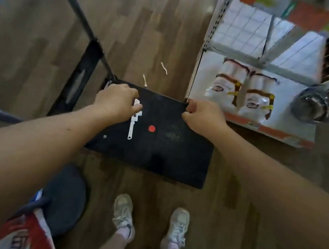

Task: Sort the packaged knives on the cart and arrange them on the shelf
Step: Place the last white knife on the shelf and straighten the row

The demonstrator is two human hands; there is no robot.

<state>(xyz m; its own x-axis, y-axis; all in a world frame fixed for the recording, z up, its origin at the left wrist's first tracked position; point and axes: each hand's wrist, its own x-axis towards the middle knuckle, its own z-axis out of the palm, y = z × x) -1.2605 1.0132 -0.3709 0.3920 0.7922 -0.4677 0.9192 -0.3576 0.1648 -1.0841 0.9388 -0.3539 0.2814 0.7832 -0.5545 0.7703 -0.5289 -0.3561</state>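
Brown wood-plank floor (154, 16), strewn with two pale scraps (164, 68) near the black cart frame (81, 77). Closer in, a dark round object (67, 199) and a pair of pale sneakers (124, 214). To the right, low white shelf (207, 66): bears two white packs (227, 86) side by side and, near them, a steel pot (311, 105).

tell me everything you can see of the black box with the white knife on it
The black box is flat, rectangular and matt, cardboard by the look. Its top face bears a white knife drawing, a round red dot and a faint greenish mark. It is held roughly level above the wooden floor. The left hand grips its far left corner, thumb over the drawing; the right hand grips the far right corner.
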